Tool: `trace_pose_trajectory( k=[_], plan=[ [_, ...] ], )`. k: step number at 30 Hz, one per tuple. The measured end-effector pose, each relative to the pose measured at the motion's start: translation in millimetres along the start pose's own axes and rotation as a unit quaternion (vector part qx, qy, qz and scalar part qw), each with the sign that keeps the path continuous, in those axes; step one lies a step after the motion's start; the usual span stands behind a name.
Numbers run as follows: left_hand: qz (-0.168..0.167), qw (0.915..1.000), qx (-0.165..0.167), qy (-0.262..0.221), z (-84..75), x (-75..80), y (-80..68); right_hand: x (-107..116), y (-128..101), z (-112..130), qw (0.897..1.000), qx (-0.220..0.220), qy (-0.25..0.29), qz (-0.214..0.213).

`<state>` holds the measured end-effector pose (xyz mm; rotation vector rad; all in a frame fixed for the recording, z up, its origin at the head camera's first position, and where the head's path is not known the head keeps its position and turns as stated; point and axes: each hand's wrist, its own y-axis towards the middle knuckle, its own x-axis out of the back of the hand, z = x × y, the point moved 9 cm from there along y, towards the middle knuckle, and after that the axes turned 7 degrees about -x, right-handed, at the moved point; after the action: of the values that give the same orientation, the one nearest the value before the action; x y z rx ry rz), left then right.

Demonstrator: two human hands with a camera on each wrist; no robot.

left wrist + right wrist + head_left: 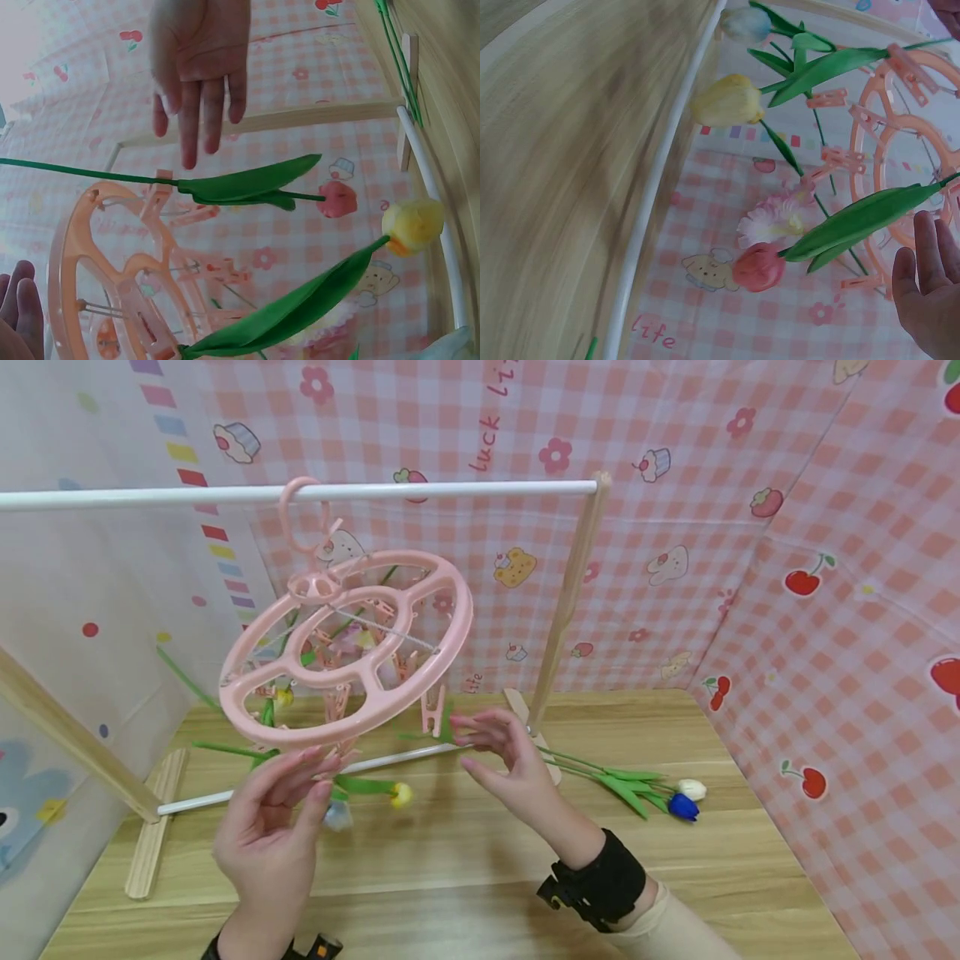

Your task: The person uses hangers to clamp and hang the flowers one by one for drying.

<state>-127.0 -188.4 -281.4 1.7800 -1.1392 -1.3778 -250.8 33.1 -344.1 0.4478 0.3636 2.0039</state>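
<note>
A pink round clip hanger (420, 668) hangs tilted by its hook from a white rod (450, 489). Artificial tulips dangle from its clips, among them a yellow one (401, 794) and a pale blue one (337, 815). My left hand (311, 768) is open, its fingertips right at the hanger's lower rim; contact cannot be told. My right hand (480, 743) is open with spread fingers beside a pink clip (433, 710) and holds nothing. The left wrist view shows the yellow tulip (412, 223), a red tulip (337, 199) and the right hand (199, 67). A red tulip (759, 266) also hangs in the right wrist view.
The rod rests on a wooden stand with a slanted post (566, 602) and a lower white bar (202, 799). More tulips lie on the wooden table (480, 877) at the right, one white (693, 789) and one blue (682, 807). Pink checked walls enclose the space.
</note>
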Motion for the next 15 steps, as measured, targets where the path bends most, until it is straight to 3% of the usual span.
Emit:
trace_pose_trajectory(
  k=[5,9,12,15],
  plan=[
    [-0.037,0.9984,-0.037,-0.019,-12.2,7.1,7.4,11.2,-5.8,-12.2,0.999,-0.022,-0.012,-0.022],
    [-0.106,0.9912,-0.069,-0.040,-25.8,24.1,19.8,23.5,-12.3,-23.7,0.998,-0.033,-0.016,-0.041],
    [-0.188,0.9776,-0.085,-0.040,-38.1,45.3,33.3,34.7,-18.7,-32.9,0.998,-0.036,-0.023,-0.052],
    [-0.271,0.9588,-0.084,-0.013,-46.3,67.7,46.1,49.5,-25.5,-43.1,0.995,-0.054,-0.033,-0.073]
  ],
)
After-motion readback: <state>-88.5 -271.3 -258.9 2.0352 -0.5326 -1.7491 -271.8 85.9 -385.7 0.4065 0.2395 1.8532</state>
